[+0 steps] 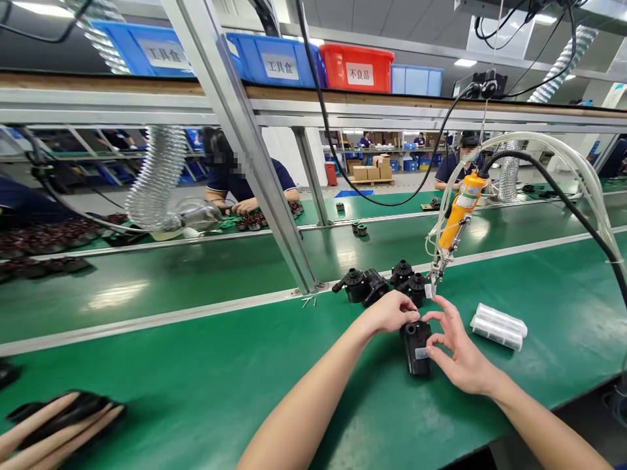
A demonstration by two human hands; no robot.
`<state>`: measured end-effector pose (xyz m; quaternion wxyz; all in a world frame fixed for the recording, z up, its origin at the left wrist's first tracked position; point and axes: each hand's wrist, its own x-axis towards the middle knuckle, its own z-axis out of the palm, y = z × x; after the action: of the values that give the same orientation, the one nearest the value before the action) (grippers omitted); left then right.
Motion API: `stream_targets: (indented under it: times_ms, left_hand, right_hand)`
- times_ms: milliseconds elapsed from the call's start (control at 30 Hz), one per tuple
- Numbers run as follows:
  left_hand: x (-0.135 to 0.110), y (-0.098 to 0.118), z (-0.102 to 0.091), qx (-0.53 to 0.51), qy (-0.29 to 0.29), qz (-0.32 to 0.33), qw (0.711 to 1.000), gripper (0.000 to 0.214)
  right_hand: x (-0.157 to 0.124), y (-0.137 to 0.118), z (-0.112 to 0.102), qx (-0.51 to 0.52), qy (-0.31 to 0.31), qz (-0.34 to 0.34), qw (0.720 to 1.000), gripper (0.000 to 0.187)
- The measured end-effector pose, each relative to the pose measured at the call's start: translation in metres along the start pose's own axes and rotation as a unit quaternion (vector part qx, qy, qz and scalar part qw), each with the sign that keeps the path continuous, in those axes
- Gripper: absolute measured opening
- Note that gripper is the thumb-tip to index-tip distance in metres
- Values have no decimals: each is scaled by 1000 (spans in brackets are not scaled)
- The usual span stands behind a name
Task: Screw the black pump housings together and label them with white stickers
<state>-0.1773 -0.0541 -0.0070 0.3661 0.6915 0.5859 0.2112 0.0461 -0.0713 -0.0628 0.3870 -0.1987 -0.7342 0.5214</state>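
Observation:
A black pump [415, 362] lies on the green table in front of me, with a small pale label [421, 353] on its body. My left hand [392, 312] has its fingers closed at the pump's top end; what the fingertips pinch there is partly hidden. Beside the pump on the right, my right hand [458, 352] has its fingers spread, the thumb close to the label. A second small white label [430, 290] appears at my right index fingertip. Just beyond my hands stand several more black pumps [355, 285] in a group.
An orange electric screwdriver [460, 205] hangs above the pumps, with hoses running right. Clear plastic rolls [498, 326] lie to the right. Small screws [308, 301] sit by the metal post [245, 143]. At lower left, another person's hand [63, 424] touches a black part. Co-workers sit opposite.

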Motion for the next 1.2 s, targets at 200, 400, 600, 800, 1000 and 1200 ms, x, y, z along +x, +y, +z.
stream_targets:
  times_ms: [200, 400, 600, 800, 1000, 1200]
  left_hand:
    - [0, -2, 1, -12, 1, -2, 1000, 31]
    - [1, -4, 0, -18, -4, 4, 1000, 30]
    - [-4, 4, -1, -23, -25, 10, 999, 27]
    - [-22, 33, -16, 3, -96, 62, 993, 27]
    - [8, 21, -35, 147, 215, 135, 956, 28]
    - [40, 5, -12, 147, 198, 133, 960, 28]
  right_hand:
    - [-1, 3, 3, -39, 17, -37, 998, 72]
    - [-5, 5, 3, -118, 6, -103, 988, 72]
    - [-6, 9, 4, -168, 96, -37, 980, 97]
    - [-13, 23, 28, -155, 90, -58, 982, 128]
    - [-37, 33, 38, -229, -11, -247, 942, 126]
    - [-28, 18, 6, -89, 57, -132, 986, 100]
